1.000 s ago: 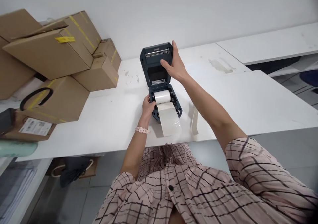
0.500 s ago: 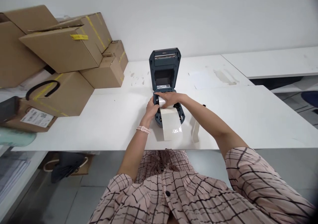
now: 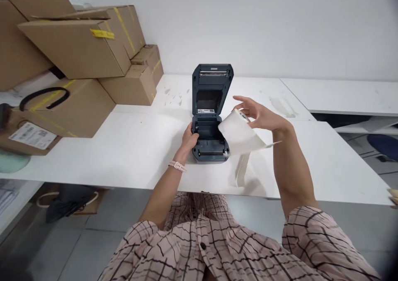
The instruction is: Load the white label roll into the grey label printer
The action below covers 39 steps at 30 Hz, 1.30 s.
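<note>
A dark grey label printer (image 3: 211, 140) stands on the white table with its lid (image 3: 212, 88) raised, and its roll bay shows bare. My left hand (image 3: 189, 138) grips the printer's left side, thumb over the rim. To the right of the printer, my right hand (image 3: 259, 114) holds a roll of white labels (image 3: 238, 131) in the air, its fingers partly spread at the roll's end. A loose tail of label paper hangs from the roll toward the right. Below it, a strip of backing paper (image 3: 241, 171) lies on the table.
Cardboard boxes (image 3: 77, 50) with yellow tape are stacked at the left. A black curved strap (image 3: 43, 91) lies on one. The white table (image 3: 139, 148) runs along the wall. Under a shelf at the far right is a dark blue stool (image 3: 384, 146).
My right hand has lifted the label roll out of the printer and carried it to the right. My left hand stays at the printer's left side.
</note>
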Motion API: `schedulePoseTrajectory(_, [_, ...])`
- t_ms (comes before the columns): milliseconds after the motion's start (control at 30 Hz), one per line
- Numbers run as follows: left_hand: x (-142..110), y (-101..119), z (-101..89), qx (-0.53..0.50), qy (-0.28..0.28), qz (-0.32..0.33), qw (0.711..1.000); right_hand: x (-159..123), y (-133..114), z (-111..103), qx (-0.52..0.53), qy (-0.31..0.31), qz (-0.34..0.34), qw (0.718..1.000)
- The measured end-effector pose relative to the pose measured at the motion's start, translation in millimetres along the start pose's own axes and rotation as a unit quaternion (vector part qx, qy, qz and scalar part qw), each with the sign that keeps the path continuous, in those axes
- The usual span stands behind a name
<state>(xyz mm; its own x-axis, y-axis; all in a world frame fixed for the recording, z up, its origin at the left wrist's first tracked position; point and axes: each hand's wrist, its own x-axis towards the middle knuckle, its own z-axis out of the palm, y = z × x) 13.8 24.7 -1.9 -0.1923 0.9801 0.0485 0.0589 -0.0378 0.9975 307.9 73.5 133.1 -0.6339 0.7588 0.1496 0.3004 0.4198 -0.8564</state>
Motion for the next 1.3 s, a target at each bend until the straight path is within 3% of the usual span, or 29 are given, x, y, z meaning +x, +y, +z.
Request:
schedulePoseTrajectory(133, [1, -1, -0.1, -0.001, -0.013, -0.023, 1.000, -8, 38, -9, -0.071, 0.075, 0.076, 0.992])
schedulePoseTrajectory(300, [3, -2, -0.5, 0.000, -0.016, -0.021, 1.000, 5, 74, 7, -0.142, 0.078, 0.177, 0.971])
schedulePoseTrajectory(433, [5, -2, 0.1, -0.008, -0.026, -0.025, 0.999, 2, 85, 14, -0.094, 0.084, 0.177, 0.976])
schedulePoseTrajectory(633, [2, 2, 1.1, -0.003, -0.021, -0.014, 1.000, -73, 98, 11, 0.106, 0.156, 0.112, 0.976])
schedulePoseTrajectory(733, [3, 1, 1.1, 0.009, -0.019, -0.026, 0.999, -105, 106, 27, 0.122, 0.120, 0.157, 0.973])
schedulePoseTrajectory(833, [4, -2, 1.5, 0.003, -0.013, -0.030, 0.999, -111, 110, 50, 0.115, 0.105, 0.190, 0.969])
schedulePoseTrajectory(967, [2, -1, 2.4, -0.010, -0.006, -0.035, 0.999, -102, 90, 59, 0.106, 0.120, 0.175, 0.972])
schedulePoseTrajectory(1033, [-1, 2, 2.6, -0.014, -0.012, -0.030, 0.999, -91, 63, 56, 0.102, 0.154, 0.115, 0.976])
schedulePoseTrajectory(1100, [-4, 5, 2.9, -0.017, -0.017, -0.022, 0.999, -72, 30, 54, 0.068, 0.148, 0.043, 0.986])
schedulePoseTrajectory(1200, [-3, 6, 4.3, -0.017, -0.010, -0.010, 1.000, -23, -11, 64, -0.042, 0.012, -0.025, 0.999])
schedulePoseTrajectory(1300, [1, 2, 6.2, -0.022, -0.005, -0.017, 1.000, 33, -20, 86, -0.163, -0.129, -0.033, 0.978])
